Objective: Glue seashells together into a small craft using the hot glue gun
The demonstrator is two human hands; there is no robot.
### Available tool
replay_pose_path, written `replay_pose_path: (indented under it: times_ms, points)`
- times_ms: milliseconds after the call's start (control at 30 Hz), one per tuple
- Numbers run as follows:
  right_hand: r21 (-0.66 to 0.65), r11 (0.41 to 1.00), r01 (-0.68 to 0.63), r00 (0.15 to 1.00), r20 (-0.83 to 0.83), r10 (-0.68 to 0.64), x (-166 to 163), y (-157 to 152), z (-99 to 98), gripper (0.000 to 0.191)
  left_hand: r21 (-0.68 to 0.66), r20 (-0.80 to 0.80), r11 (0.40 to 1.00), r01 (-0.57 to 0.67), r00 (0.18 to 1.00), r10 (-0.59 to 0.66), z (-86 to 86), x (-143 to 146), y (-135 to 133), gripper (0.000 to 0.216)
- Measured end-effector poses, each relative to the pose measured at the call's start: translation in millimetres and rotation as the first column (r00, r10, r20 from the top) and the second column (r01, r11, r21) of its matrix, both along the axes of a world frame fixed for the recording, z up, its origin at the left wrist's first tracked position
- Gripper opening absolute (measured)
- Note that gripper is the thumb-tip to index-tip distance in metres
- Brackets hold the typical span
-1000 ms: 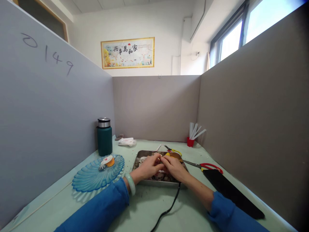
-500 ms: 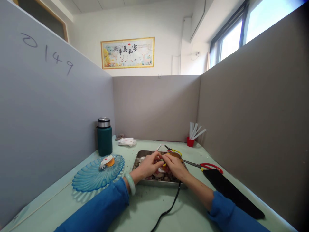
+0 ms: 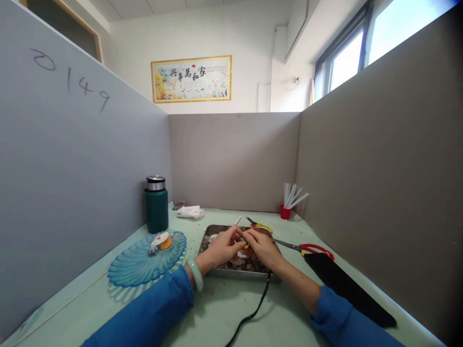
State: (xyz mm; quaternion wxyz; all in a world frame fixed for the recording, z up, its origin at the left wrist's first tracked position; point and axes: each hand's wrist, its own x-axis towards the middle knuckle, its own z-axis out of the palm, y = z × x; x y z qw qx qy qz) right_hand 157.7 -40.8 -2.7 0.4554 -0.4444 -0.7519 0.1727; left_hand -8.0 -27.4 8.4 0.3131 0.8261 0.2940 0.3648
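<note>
Over a shallow metal tray (image 3: 231, 274) my two hands meet, their fingers bent and pressed together. My left hand (image 3: 227, 245) and my right hand (image 3: 261, 246) both close around a small item with yellow and greenish parts (image 3: 246, 246); the fingers hide most of it, so its kind is unclear. Many small mottled pieces, like pebbles or shells (image 3: 249, 265), lie in the tray below. A thin white stick (image 3: 238, 220) shows just beyond my left fingers. On my left wrist sits a pale green bangle (image 3: 195, 274).
Left stands a blue scalloped plate (image 3: 126, 270) bearing a small white-and-orange object (image 3: 164, 241), with a green flask (image 3: 156, 212) behind. Red-handled scissors (image 3: 316, 249), a black sheath (image 3: 347, 289), yellow-handled cutters (image 3: 262, 225) and a red cup of white sticks (image 3: 285, 212) lie right. A black cord (image 3: 249, 317) runs forward.
Almost nothing differs. My fingers shift very slightly around the small item; the tray and everything around it stay in place.
</note>
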Motion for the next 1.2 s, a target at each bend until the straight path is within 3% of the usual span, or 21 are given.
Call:
replay_pose_path:
  times_ms: [533,1200]
  points:
    - [-0.016,0.999,-0.03,0.999,-0.016,0.03,1.1,1.9,-2.1,0.033,-0.012,0.002,1.0,0.012,1.0,-0.012,-2.9,0.0,2.8,0.02]
    - [-0.001,0.999,-0.036,0.999,-0.028,0.036,-0.6,-2.5,2.2,0.039,-0.039,0.026,0.999,0.024,0.999,-0.023,-1.1,-0.1,2.2,0.022]
